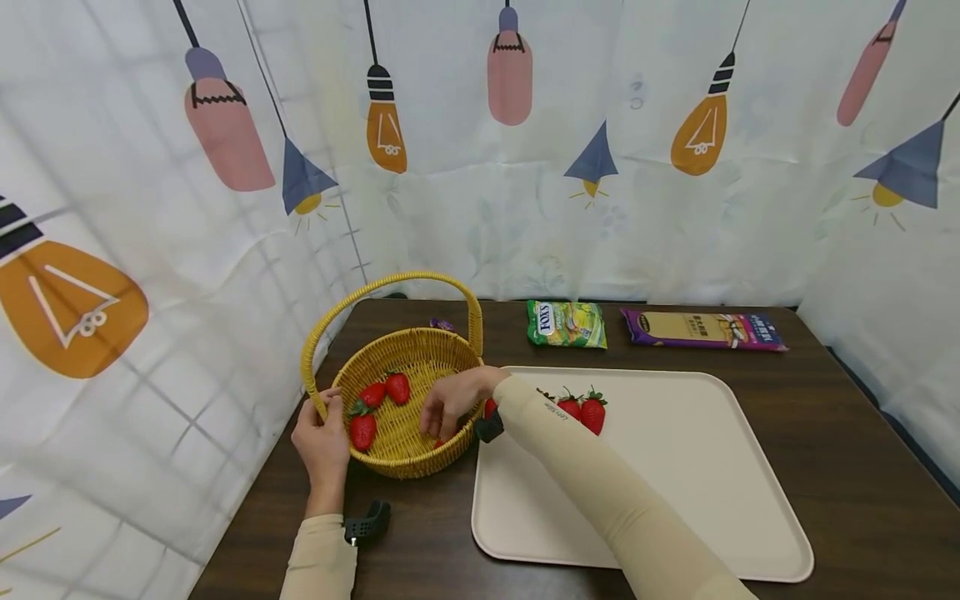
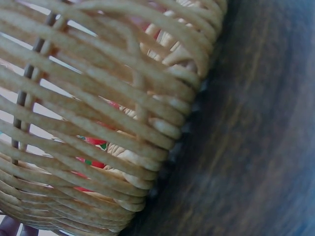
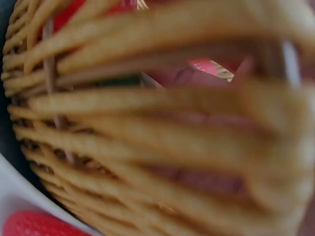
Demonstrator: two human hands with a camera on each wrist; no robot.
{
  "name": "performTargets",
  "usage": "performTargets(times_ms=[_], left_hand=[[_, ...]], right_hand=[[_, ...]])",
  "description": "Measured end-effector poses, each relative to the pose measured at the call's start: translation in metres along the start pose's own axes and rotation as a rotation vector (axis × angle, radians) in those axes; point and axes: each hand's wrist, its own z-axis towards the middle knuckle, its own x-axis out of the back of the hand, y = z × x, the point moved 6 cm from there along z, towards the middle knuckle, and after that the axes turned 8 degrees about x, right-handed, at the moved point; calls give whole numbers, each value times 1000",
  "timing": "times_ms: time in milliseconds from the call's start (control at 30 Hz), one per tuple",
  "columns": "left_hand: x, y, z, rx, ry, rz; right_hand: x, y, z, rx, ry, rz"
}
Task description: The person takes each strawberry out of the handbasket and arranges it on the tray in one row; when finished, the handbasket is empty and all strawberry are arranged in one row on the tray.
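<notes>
Strawberries (image 1: 397,388) in yellow basket (image 1: 408,468), green FOXS packet (image 1: 567,324)

Ylw wicker basket (image 1: 405,469) upright w/ several red, grn-topped strawberries (image 1: 363,432) inside

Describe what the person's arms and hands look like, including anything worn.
Both hands, left and right, are ungloved. The left sleeve and right sleeve are long, close-fitting and pale cream; the right bears small dark lettering. A dark device sits at the left wrist and another at the right.
</notes>
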Motion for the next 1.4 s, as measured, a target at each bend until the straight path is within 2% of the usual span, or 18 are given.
performTargets(times_ms=[67, 200, 300, 533, 700, 900, 1100, 1133, 1400], left_hand=[[1, 4, -2, 0, 0, -4], [3, 22, -10, -8, -2, -11], [3, 31, -14, -18, -3, -6], [2, 31, -13, -27, -12, -3], [3, 33, -14, -31, -13, 0], [3, 33, -13, -23, -10, 9], [0, 2, 0, -17, -2, 14], [0, -3, 2, -18, 1, 15], [0, -1, 1, -14, 0, 5]], right_hand=[[-4, -1, 3, 11, -18, 16], [-14, -3, 10, 48, -59, 35], [-19, -2, 15, 61, -61, 40], [-22, 1, 18, 61, -55, 66], [-23, 0, 18, 77, -70, 164], [-23, -2, 17, 118, -60, 226], [-23, -3, 16, 140, -33, 229], [-22, -4, 15, 142, -19, 225], [-8, -11, 2, 186, 167, 149]])
